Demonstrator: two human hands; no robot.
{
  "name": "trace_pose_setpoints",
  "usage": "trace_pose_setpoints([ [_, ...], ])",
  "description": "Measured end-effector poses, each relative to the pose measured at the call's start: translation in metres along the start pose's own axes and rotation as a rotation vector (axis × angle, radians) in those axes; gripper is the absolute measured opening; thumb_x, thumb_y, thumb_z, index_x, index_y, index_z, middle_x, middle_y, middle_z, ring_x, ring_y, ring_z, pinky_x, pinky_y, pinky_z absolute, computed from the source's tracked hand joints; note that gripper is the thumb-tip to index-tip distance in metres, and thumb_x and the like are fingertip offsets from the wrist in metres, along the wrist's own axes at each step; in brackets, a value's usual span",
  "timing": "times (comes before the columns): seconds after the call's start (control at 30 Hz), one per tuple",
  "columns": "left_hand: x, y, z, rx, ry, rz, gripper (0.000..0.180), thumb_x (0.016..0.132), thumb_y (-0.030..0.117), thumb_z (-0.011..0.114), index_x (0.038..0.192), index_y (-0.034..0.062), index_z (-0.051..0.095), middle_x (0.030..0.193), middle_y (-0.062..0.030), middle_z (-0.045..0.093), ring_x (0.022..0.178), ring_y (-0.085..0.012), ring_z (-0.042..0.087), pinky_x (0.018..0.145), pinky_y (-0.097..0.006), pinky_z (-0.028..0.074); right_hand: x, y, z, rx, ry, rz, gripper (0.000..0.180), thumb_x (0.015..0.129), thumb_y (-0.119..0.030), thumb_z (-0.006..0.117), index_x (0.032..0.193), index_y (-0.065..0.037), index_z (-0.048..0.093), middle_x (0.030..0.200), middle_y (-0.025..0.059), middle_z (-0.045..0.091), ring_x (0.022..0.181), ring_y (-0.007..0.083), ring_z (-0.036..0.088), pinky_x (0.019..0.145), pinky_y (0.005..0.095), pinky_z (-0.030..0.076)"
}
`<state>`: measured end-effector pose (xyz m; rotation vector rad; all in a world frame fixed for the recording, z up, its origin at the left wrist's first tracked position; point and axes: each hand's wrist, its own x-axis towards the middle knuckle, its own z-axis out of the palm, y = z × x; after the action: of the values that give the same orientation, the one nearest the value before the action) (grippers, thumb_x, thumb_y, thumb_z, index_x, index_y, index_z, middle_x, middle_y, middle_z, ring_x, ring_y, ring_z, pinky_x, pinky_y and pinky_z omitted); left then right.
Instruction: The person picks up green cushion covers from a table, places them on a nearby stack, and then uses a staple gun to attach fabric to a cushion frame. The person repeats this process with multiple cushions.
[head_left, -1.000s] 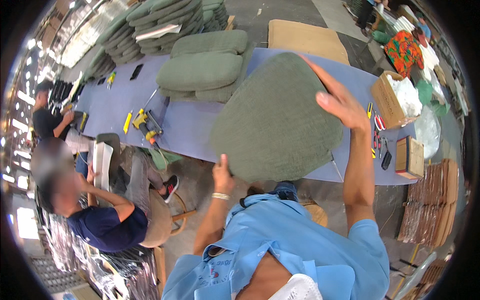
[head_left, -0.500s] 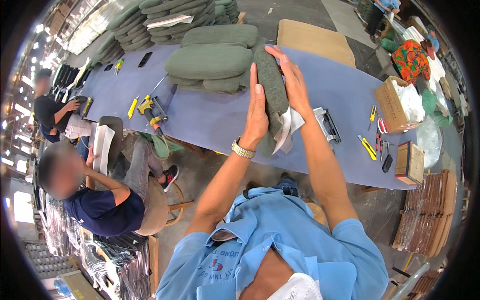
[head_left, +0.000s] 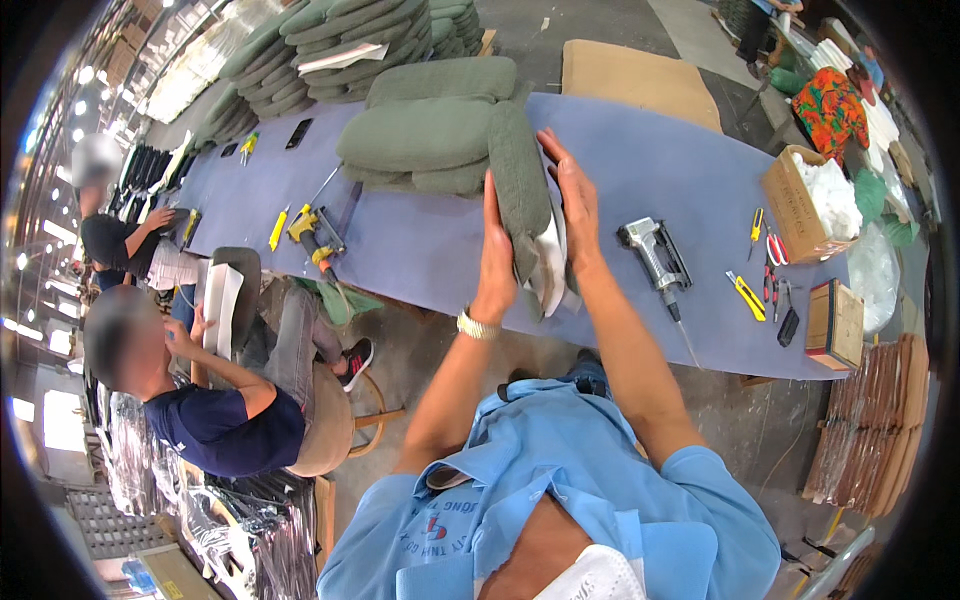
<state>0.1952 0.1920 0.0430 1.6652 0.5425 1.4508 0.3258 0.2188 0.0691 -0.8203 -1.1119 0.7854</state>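
Between my two palms stands a narrow green fabric-covered cushion (head_left: 520, 180), tipped on its long edge above the table. My left hand (head_left: 494, 262) lies flat along its left side, thumb and fingers pointing away from me. Against the opposite side rests my right hand (head_left: 574, 205), fingers stretched and close together. White lining or backing (head_left: 549, 262) shows at the cushion's near right end. Just left of it, similar green cushions (head_left: 412, 135) are piled on the table, touching or almost touching the held one.
A staple gun (head_left: 655, 258) lies right of my hands, and a yellow one (head_left: 315, 232) to the left. Cutters and pliers (head_left: 771, 272) lie near a cardboard box (head_left: 790, 215). Tall cushion stacks (head_left: 365, 50) stand behind. A seated co-worker (head_left: 225, 420) holds a panel at left.
The cushion has come slightly nearer and turned, showing more of its broad green face. My right hand has shifted along its side, and the staple gun at right is now uncovered.
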Motion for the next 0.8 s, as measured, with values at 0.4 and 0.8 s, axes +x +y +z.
trace_pose_setpoints([
  [0.4, 0.035, 0.034, 0.029, 0.106, 0.033, -0.085, 0.064, 0.107, 0.022, 0.037, 0.159, -0.0038, 0.011, 0.162, -0.0228, 0.024, 0.151, -0.0320, 0.025, 0.122, -0.039, 0.020, 0.034, -0.034, -0.001, 0.018, -0.014, -0.206, 0.058, 0.107, -0.038, 0.039, 0.144, 0.006, 0.049, 0.156, 0.0194, 0.042, 0.147, 0.0283, 0.034, 0.122, 0.0384, 0.020],
  [0.8, 0.069, -0.130, 0.049, -0.363, 0.594, -1.005, 0.052, 0.106, 0.038, 0.044, 0.136, -0.0029, 0.053, 0.128, -0.0189, 0.061, 0.111, -0.0281, 0.063, 0.093, -0.045, 0.052, 0.081, 0.116, -0.066, -0.705, -0.376, -0.124, 0.042, 0.084, -0.012, 0.065, 0.125, -0.004, 0.062, 0.135, 0.0191, 0.062, 0.124, 0.0366, 0.058, 0.105, 0.0436, 0.046],
])
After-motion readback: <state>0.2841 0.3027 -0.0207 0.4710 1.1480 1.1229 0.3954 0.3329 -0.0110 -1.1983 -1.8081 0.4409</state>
